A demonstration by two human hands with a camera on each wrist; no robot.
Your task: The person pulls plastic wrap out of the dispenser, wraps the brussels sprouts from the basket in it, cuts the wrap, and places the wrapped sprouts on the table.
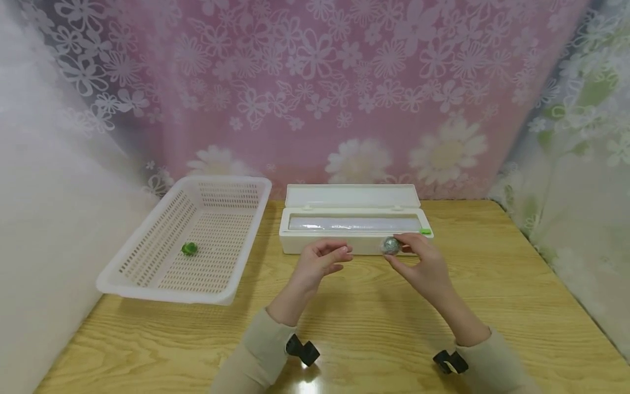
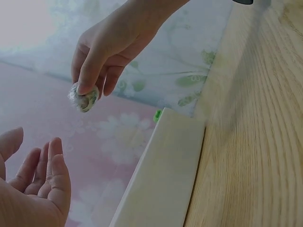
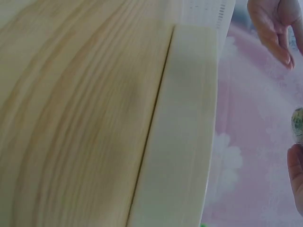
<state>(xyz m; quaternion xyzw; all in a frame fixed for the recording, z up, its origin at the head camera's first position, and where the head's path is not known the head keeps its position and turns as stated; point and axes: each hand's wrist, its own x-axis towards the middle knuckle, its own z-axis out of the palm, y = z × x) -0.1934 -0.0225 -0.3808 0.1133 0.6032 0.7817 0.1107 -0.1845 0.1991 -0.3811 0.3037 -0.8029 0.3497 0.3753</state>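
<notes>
Right hand (image 1: 424, 269) pinches a roundish ball (image 1: 391, 246) near the crosswise box (image 1: 330, 245). Across a gap, left hand (image 1: 317, 264) is relaxed, empty

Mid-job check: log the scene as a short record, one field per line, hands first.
Left hand: holds nothing, fingers loosely bent
Right hand: pinches shiny greenish ball, apparently film-wrapped
White box: lid raised, roll inside, green tab at right end
White basket: left of box, one green item inside
</notes>
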